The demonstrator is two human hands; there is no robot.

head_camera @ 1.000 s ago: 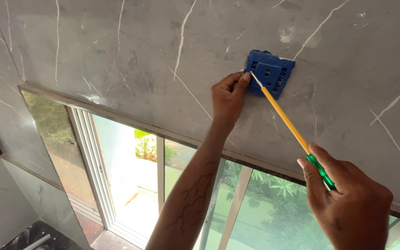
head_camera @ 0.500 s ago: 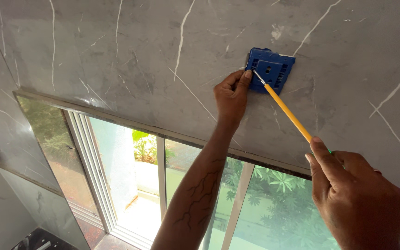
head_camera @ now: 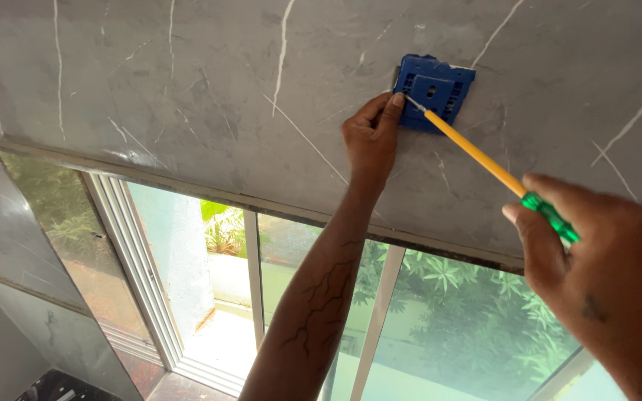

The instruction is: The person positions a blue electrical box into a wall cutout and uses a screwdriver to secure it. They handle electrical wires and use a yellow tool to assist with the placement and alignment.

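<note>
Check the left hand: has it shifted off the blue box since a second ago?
No. The left hand keeps its fingertips at the left edge of the blue box in the grey wall, just as before.

From my remote seat I read this as a room in a house or flat being fitted out, seen high up on a wall clad in grey marble-look panels (head_camera: 187, 89) with thin white veins. A blue electrical wall box (head_camera: 434, 90) sits recessed in that cladding without any cover plate, and just below it runs the metal-framed sliding window (head_camera: 254, 275), its glass giving onto a pale outer wall and leafy green plants (head_camera: 440, 289) outside. The polished wall finish, the bare wiring box and the domestic window tell me it is a residential interior under installation work.
</note>
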